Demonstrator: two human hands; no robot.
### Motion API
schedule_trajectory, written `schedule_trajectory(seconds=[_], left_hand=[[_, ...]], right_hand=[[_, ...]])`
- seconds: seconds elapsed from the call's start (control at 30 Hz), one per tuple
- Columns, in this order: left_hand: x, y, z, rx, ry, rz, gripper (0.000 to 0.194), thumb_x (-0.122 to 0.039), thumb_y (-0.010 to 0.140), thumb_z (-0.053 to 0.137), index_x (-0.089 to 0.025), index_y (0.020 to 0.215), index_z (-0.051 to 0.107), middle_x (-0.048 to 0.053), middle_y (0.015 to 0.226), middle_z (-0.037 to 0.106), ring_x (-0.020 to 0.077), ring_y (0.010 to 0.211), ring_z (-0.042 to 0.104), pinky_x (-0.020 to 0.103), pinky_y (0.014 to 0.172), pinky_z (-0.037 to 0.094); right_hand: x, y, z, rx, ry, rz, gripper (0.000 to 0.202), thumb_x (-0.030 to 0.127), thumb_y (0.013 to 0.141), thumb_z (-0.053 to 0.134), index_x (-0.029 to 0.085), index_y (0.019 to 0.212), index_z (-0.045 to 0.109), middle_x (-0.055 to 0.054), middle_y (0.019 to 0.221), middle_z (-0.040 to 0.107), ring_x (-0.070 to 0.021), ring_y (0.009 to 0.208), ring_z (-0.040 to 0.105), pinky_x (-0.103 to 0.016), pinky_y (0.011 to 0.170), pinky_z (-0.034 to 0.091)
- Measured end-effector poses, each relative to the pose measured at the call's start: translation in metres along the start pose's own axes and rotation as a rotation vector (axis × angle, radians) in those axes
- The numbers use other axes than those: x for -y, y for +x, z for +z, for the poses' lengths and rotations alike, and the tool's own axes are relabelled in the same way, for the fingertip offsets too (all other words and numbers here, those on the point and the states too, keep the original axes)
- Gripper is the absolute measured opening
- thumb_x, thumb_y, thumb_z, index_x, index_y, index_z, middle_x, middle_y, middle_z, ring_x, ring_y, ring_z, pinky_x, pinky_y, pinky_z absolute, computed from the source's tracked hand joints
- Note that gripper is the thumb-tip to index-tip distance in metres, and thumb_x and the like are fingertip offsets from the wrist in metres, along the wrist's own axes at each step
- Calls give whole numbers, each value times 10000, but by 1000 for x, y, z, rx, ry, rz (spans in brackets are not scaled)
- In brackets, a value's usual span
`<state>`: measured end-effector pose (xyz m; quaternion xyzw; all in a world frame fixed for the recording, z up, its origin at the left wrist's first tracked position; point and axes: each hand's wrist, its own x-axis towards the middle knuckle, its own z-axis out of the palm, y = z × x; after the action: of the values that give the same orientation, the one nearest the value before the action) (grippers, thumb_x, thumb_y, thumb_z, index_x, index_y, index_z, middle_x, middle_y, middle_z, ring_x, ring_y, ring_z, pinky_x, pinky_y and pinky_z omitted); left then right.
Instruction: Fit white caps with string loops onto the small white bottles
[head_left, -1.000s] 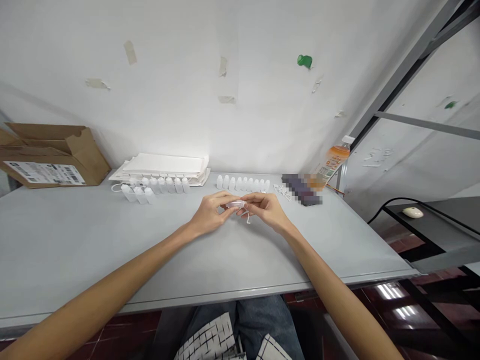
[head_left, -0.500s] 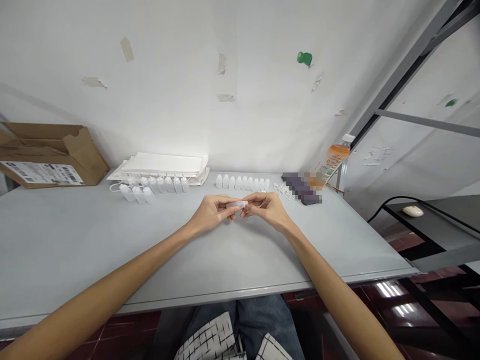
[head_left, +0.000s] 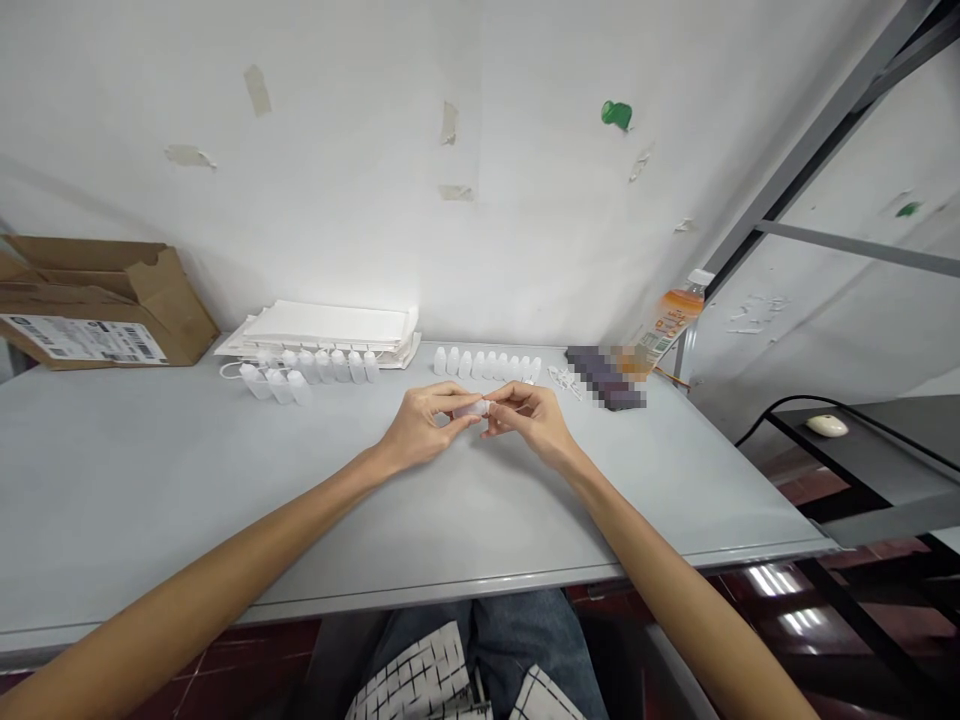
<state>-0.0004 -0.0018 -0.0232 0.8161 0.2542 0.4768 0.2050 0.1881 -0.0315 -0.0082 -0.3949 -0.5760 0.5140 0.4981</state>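
A small translucent white plastic bottle (head_left: pixel 470 409) lies on its side between the fingertips of my left hand (head_left: pixel 426 425), its neck pointing right. My right hand (head_left: pixel 534 418) is closed in a pinch at the neck end; its fingers partly hide the neck and whatever small part sits there. Behind my hands, several similar bottles (head_left: pixel 491 366) stand upright in a row without tips. Farther left is a group of bottles (head_left: pixel 324 367) with thin tips on top. Small white thin pieces (head_left: pixel 568 381) lie in a loose pile to the right.
At the far left stands an open cardboard box (head_left: pixel 105 310). White flat packets (head_left: pixel 330 325) are stacked against the wall. A drink bottle with orange liquid (head_left: pixel 671 318) leans at the right, beside a dark pixelated object (head_left: pixel 604 377). A computer mouse (head_left: pixel 826 426) rests on a lower surface.
My fingers have shifted slightly around the bottle, with the left fingertips covering its side differently. The right fingers stay at the neck. The view has moved a little.
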Motion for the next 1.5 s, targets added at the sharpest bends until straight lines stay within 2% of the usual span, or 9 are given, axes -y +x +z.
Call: schedule_trajectory(seconds=[0.17,0.3,0.43,0.6,0.77,0.87,1.0,1.17,1.5], left_hand=[[2,-2,1,-42,136,228,199,-141,879,606,-161,1039,725,62,857,699,111,699,628,212,599,499],[3,-4,1,-46,245,354,272,-58,898,516,-167,1084,682,69,895,688,100,721,619,197,593,487],[4,-5,2,-63,329,424,329,-25,888,483,-181,1113,665,80,947,688,116,788,637,206,629,510],[-2,0,3,-58,196,257,252,-135,893,562,-167,1108,689,88,994,689,133,818,657,234,679,554],[-6,5,0,-18,45,-119,316,-312,893,594,-132,1130,699,95,961,721,146,727,669,273,666,587],[-5,6,-3,23,-79,-242,332,-352,854,640,-128,1085,722,96,956,724,140,670,657,285,640,590],[-5,6,-4,1,-219,-259,293,-319,813,693,-158,1054,740,87,999,716,138,704,669,292,687,603],[-9,6,-4,-55,-210,-177,212,-246,803,701,-197,998,768,65,978,718,152,824,680,268,734,602],[-8,8,-6,14,-303,-211,263,-328,783,734,-154,976,768,101,965,722,146,716,680,289,658,621]], right_hand=[[-4,1,2,-26,90,22,277,374,654,821,148,774,715,-1,663,629,-128,602,610,-389,673,619],[-7,2,1,-42,140,26,233,339,657,822,151,747,718,16,611,607,-108,570,574,-393,717,611],[-3,3,-4,14,128,27,229,358,695,801,150,754,724,8,610,617,-111,577,579,-398,737,605],[5,3,-6,-2,25,-23,264,394,733,772,156,841,734,-12,654,662,-155,651,657,-415,760,606],[5,3,-5,-77,3,-102,251,355,701,802,162,844,730,-24,741,678,-175,698,682,-417,751,615],[4,3,-5,-77,14,-95,257,336,691,811,159,860,733,-28,742,683,-190,713,691,-429,752,616],[5,2,-4,-61,41,-81,251,330,701,802,156,868,736,-39,745,697,-211,737,707,-439,747,616],[9,0,-2,32,31,-21,316,380,732,768,142,939,744,-79,804,736,-236,727,731,-445,748,611],[13,-1,-5,77,19,6,349,437,693,796,141,875,764,-82,771,734,-213,655,719,-416,722,610]])
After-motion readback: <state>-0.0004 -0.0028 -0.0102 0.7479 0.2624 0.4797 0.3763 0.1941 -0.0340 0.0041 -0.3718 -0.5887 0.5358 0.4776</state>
